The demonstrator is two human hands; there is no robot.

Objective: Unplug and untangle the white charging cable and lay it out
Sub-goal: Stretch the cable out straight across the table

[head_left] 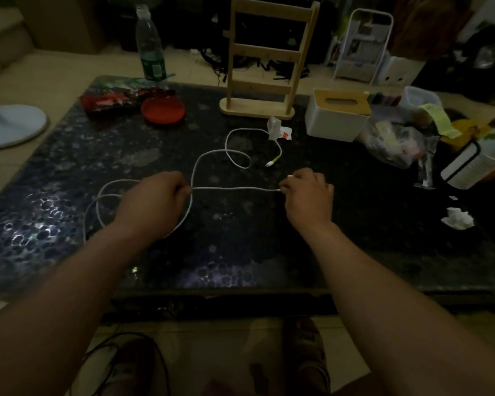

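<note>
Head view: left hand (155,202) and right hand (309,195) each pinch the white charging cable (235,189), taut between their fingertips above a dark table (269,241). Slack loops lie beyond the left fingers (light, limp, tangle-prone); best held near its ends.

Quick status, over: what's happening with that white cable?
Left hand and right hand both pinching white cable, straight stretch between them. Loops lie under left arm and toward charger block. Nothing lying across it.
</note>
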